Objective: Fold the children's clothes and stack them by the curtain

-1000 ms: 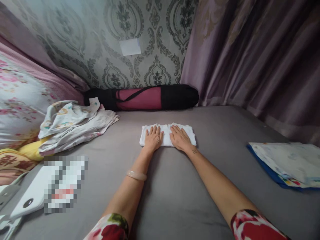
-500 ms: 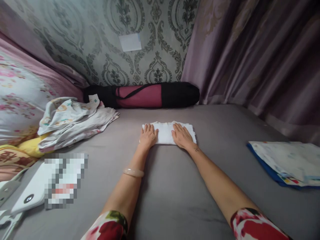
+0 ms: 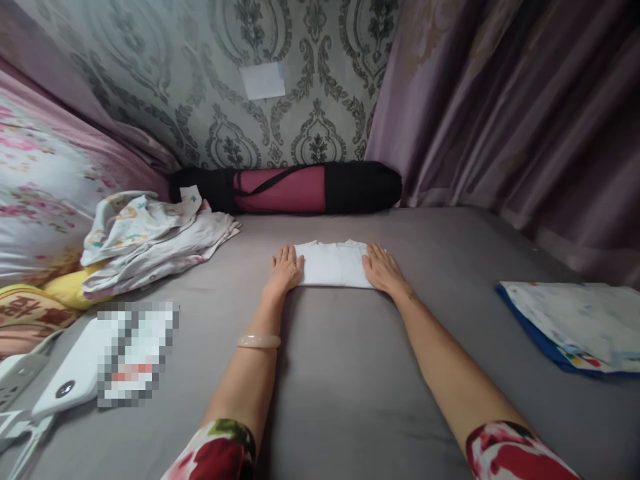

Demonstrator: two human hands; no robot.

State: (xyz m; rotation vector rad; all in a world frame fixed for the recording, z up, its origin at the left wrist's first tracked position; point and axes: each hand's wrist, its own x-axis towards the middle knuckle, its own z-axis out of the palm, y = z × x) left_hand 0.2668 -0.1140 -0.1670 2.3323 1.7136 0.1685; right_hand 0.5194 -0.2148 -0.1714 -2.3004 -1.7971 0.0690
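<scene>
A white folded cloth garment lies flat on the grey bed sheet, its far edge slightly uneven. At its left end rests my left hand, fingers stretched forward along the edge. My right hand lies on the opposite end, palm down, fingers extended and covering that edge. Neither hand grips the cloth. A pale bangle sits on my left forearm.
Rumpled printed clothes lie at the left by a yellow item. A white device and power strip are nearer me. Folded cloths lie right; a black and maroon long bag lies against the wall.
My hands have moved apart, the left one leftward and the right one rightward, to the ends of the white cloth. More of its middle now shows. The view has shifted slightly.
</scene>
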